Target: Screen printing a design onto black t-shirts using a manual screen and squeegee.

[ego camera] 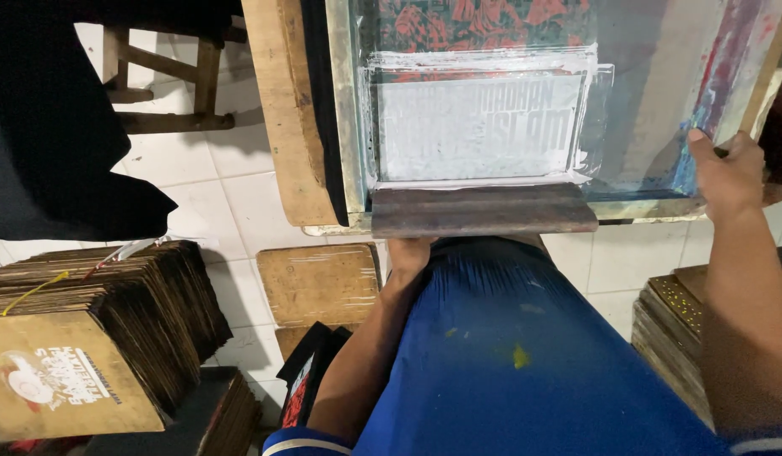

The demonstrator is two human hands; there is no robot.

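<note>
A screen-printing frame (348, 127) lies flat on a wooden table, its mesh smeared with white ink over a lettered stencil. A wide brown squeegee (484, 211) rests at the near edge of the frame. My left hand (408, 257) grips the squeegee from underneath, mostly hidden behind it. My right hand (727, 173) holds the frame's near right corner, thumb on the mesh side. Black fabric (316, 101) lies under the frame at its left edge.
A stack of brown boards (112, 329) stands at the lower left, one printed board leaning in front. Black cloth (53, 127) hangs at the upper left. A wooden stool (319, 283) sits below the table. Another stack of boards (670, 329) is on the right. White tiled floor.
</note>
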